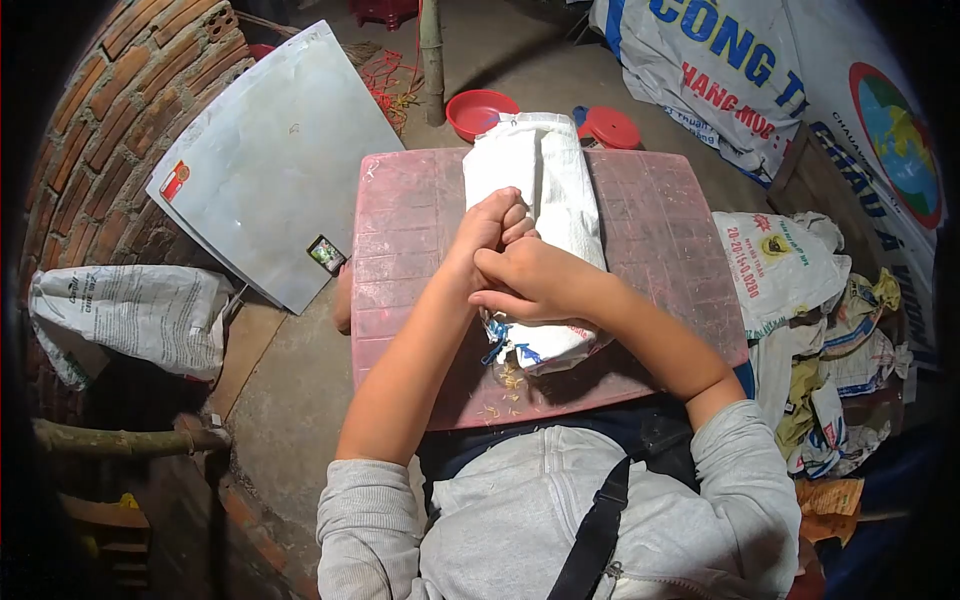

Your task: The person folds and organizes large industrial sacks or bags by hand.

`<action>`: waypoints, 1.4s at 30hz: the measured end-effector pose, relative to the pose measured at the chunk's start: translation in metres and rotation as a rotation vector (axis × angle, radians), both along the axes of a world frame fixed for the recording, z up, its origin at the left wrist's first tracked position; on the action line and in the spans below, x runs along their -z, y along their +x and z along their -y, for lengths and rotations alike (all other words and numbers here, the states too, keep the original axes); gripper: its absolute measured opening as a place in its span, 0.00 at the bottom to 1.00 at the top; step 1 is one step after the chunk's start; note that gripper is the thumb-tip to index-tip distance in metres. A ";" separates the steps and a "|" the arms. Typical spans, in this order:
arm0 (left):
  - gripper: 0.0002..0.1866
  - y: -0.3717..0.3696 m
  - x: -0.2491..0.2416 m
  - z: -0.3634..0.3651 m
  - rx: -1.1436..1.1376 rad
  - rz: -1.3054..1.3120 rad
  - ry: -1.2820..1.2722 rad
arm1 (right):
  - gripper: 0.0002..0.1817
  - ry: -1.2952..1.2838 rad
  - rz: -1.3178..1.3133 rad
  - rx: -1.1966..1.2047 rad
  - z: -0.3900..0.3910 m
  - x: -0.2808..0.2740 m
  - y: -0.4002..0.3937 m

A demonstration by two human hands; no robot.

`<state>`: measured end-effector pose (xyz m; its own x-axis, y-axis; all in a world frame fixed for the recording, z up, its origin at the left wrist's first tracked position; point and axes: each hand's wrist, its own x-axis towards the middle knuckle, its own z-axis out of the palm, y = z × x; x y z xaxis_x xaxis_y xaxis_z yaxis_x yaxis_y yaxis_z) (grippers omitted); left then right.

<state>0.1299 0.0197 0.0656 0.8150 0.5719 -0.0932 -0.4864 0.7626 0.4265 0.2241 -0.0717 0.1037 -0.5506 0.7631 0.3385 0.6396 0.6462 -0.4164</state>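
A folded white woven sack (570, 190) lies lengthwise on the pink plastic table (400, 240) before me. Over its middle, my left hand (488, 222) is closed, fingers curled inward. Against the left wrist and palm presses my right hand (535, 275), its back upward, its thumb stretched along the near side and its other fingers bent out of sight. Whether either hand holds anything is hidden. Blue and white strands (497, 340) stick out at the sack's near end. Small straw-coloured bits (510, 378) are scattered on the tabletop beside them.
A large pale board (280, 150) leans at the left by a brick wall (120, 110), with a white sack (140, 310) nearby. Behind the table are a red basin (480, 108) and a red lid (612, 128). Piled sacks (790, 270) and a printed banner (720, 60) occupy the right.
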 end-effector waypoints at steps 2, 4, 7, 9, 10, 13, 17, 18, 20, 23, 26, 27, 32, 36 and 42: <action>0.11 -0.001 -0.002 0.001 0.010 -0.114 0.061 | 0.17 -0.038 0.000 0.001 0.005 -0.004 -0.005; 0.11 -0.001 -0.001 0.003 0.012 -0.144 0.060 | 0.18 -0.158 0.058 0.117 0.011 -0.010 -0.011; 0.11 -0.001 -0.001 0.005 0.057 -0.107 0.043 | 0.19 -0.228 0.118 0.175 0.017 -0.015 -0.018; 0.11 -0.002 -0.008 0.012 0.054 -0.144 0.130 | 0.19 -0.195 0.122 0.187 0.023 -0.010 -0.018; 0.11 -0.001 -0.009 0.014 0.055 -0.143 0.130 | 0.19 -0.163 0.131 0.194 0.025 -0.009 -0.017; 0.09 0.002 -0.009 0.016 -0.051 -0.167 0.145 | 0.17 0.008 0.059 0.154 0.028 -0.010 -0.009; 0.05 -0.001 0.004 0.003 -0.557 -0.341 0.471 | 0.13 -0.103 -0.026 0.164 0.017 -0.027 0.017; 0.06 -0.003 0.009 -0.003 -0.682 -0.456 0.655 | 0.12 0.188 -0.096 0.264 0.013 -0.018 0.022; 0.12 -0.003 0.018 -0.006 -0.674 -0.562 0.809 | 0.11 0.203 -0.021 0.510 0.007 -0.012 0.046; 0.28 0.001 0.027 0.001 -0.757 -1.068 1.443 | 0.23 0.367 -0.060 0.826 -0.008 0.029 0.085; 0.30 0.010 0.030 0.006 -0.672 -1.210 1.393 | 0.35 0.000 -0.209 0.986 -0.014 0.060 0.106; 0.34 0.009 0.028 0.009 -0.561 -1.152 1.308 | 0.39 -0.132 -0.162 1.026 -0.010 0.066 0.109; 0.39 0.017 0.027 0.013 -0.537 -0.716 1.082 | 0.38 -0.087 -0.529 0.796 -0.019 0.071 0.104; 0.46 0.010 0.000 0.032 -0.357 -0.395 0.554 | 0.38 -0.247 -1.056 0.562 -0.010 0.054 0.089; 0.46 0.006 0.004 0.023 -0.325 -0.221 0.195 | 0.45 -0.473 -1.606 0.425 -0.003 0.037 0.083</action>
<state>0.1357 -0.0037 0.0612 0.5624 0.8195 -0.1097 -0.5688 0.4798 0.6680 0.3071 -0.0686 0.0669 0.3359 0.9415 0.0259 -0.4919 0.1989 -0.8477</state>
